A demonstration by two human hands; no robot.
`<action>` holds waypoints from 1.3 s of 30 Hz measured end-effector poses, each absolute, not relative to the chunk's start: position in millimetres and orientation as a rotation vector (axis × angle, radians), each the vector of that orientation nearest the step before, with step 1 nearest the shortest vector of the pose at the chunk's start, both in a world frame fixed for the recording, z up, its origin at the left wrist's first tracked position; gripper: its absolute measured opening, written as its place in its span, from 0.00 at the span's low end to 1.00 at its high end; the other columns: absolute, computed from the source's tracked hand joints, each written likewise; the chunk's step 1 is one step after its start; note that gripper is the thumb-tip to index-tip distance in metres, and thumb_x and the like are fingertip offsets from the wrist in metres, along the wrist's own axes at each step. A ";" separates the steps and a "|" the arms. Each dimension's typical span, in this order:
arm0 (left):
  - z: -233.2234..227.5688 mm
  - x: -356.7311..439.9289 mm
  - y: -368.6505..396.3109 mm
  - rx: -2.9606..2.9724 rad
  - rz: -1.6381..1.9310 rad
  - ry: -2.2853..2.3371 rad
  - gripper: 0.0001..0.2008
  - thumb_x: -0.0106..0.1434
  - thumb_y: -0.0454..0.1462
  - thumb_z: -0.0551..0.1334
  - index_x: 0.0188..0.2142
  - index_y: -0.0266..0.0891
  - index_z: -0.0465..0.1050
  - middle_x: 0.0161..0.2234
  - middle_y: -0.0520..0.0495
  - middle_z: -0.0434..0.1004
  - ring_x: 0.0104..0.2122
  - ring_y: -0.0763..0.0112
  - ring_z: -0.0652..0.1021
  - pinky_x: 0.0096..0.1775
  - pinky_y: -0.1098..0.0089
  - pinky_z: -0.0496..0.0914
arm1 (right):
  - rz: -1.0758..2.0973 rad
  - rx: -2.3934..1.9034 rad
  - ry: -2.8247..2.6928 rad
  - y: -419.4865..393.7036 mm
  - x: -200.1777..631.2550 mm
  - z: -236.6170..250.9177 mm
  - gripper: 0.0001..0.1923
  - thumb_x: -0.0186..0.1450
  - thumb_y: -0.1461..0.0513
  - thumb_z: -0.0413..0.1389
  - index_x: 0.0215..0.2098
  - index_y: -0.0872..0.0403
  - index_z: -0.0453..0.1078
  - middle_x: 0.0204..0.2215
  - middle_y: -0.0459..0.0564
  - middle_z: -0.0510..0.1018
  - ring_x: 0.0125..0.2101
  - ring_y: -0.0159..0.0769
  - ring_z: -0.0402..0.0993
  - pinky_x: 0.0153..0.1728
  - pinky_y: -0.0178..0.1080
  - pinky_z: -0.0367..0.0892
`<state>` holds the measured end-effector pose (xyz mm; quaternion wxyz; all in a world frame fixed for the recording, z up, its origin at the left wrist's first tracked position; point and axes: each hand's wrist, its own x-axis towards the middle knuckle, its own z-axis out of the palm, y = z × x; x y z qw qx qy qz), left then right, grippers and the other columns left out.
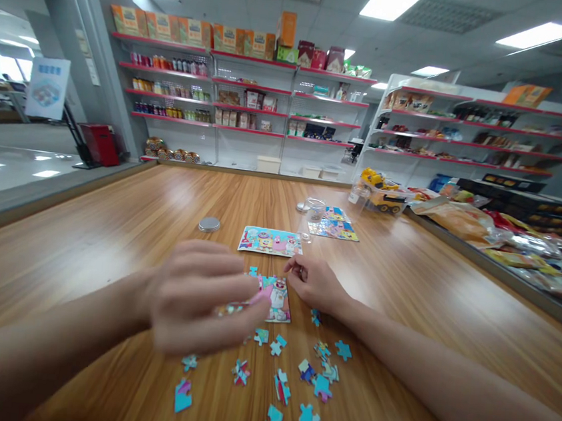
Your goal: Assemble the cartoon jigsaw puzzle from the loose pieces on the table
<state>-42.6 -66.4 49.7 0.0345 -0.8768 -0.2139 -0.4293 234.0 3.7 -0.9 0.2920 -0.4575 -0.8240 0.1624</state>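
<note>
My left hand (202,296), blurred by motion, hovers over a partly joined jigsaw (276,298) on the wooden table (108,232); its fingers are curled and a small piece seems pinched at the fingertips. My right hand (311,281) rests on the table at the puzzle's upper right corner, fingers bent, touching its edge. Several loose blue and pink puzzle pieces (293,379) lie scattered in front of the jigsaw. A colourful picture card (270,241) lies just behind it.
A round metal lid (209,224) sits left of the card. A clear jar (315,211), another printed card (333,228) and a yellow toy truck (381,191) stand farther back. Packaged goods (509,241) line the right side. Store shelves (242,99) fill the background.
</note>
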 end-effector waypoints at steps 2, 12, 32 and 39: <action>41.9 -35.5 -26.6 -2.791 -0.970 -0.479 0.06 0.63 0.37 0.58 0.37 0.45 0.74 0.29 0.50 0.72 0.26 0.71 0.73 0.29 0.69 0.68 | 0.447 -1.211 -2.196 3.6 233.8 -0.6 0.08 0.57 0.68 0.53 0.34 0.55 0.71 0.21 0.43 0.71 0.22 0.28 0.64 0.23 0.32 0.55; 2.2 -51.0 19.8 -3.086 -0.899 -1.103 0.09 0.63 0.37 0.57 0.36 0.37 0.76 0.31 0.48 0.72 0.26 0.75 0.70 0.27 0.75 0.64 | 0.536 -1.147 -2.215 6.4 235.5 -6.8 0.06 0.58 0.67 0.53 0.33 0.55 0.70 0.19 0.41 0.68 0.20 0.28 0.63 0.22 0.32 0.53; 5.8 -45.1 13.1 -3.021 -0.715 -1.005 0.09 0.64 0.35 0.55 0.39 0.40 0.74 0.35 0.47 0.71 0.33 0.71 0.73 0.36 0.73 0.66 | 0.733 -1.127 -2.024 16.4 238.8 -4.5 0.05 0.56 0.65 0.53 0.32 0.55 0.66 0.14 0.36 0.58 0.17 0.26 0.55 0.21 0.32 0.49; 4.2 -45.8 14.0 -3.026 -0.733 -1.014 0.09 0.64 0.35 0.55 0.39 0.39 0.74 0.35 0.47 0.70 0.34 0.70 0.72 0.37 0.72 0.66 | 0.707 -1.237 -1.668 20.9 245.6 -8.1 0.06 0.55 0.61 0.52 0.30 0.55 0.67 0.16 0.40 0.64 0.17 0.28 0.57 0.20 0.33 0.50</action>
